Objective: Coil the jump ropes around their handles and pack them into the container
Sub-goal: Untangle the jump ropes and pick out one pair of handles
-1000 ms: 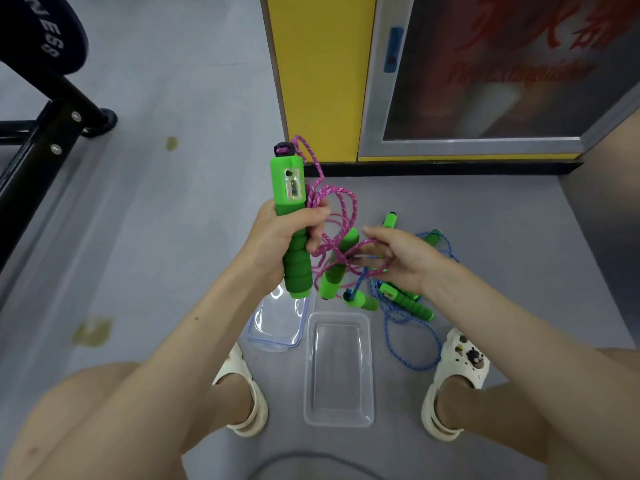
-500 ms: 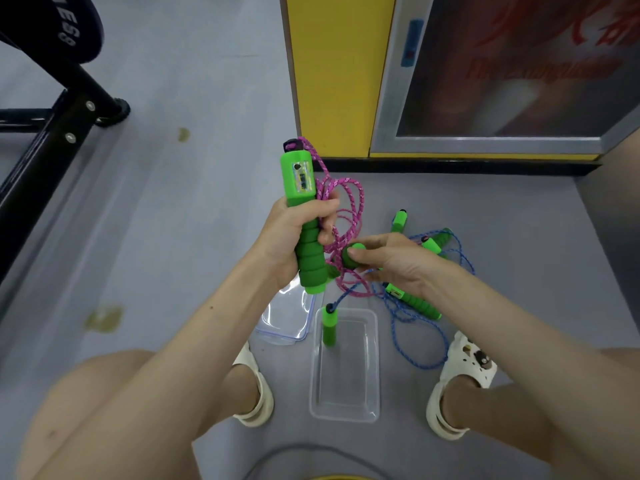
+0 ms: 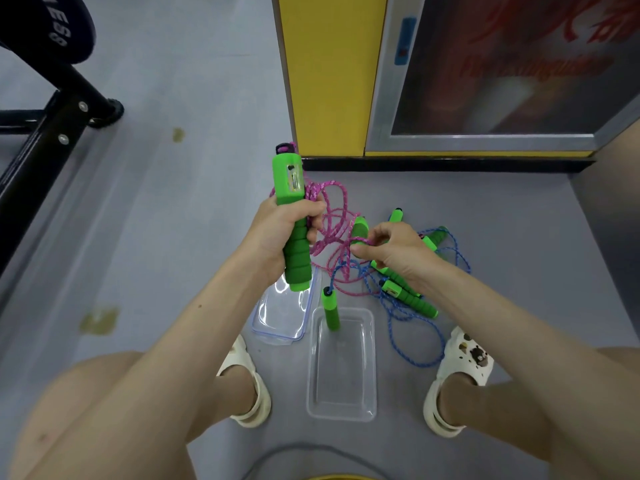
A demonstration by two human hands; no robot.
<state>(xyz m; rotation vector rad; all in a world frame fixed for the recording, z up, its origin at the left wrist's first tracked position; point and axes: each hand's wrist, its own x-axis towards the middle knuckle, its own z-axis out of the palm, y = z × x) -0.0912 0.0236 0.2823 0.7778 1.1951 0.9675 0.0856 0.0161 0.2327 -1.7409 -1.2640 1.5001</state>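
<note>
Pinching rope (image 3: 313, 192) — right hand (image 3: 393, 252) (handle (image 3: 360, 227) half-hidden).

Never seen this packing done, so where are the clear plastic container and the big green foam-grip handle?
clear plastic container (image 3: 341, 375): head view, bare bottom.
big green foam-grip handle (image 3: 297, 265): head view, ribbed foam grip.

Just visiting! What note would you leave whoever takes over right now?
Left hand grips the green foam handle. Right hand pinches loops of its pink braided rope. The clear plastic container sits open on the floor, clear lid beside it; a green handle on blue cord hangs at its far end. Blue ropes with green handles lie tangled by the right foot. Done: nothing packed. Left: coil and pack every rope.
</note>
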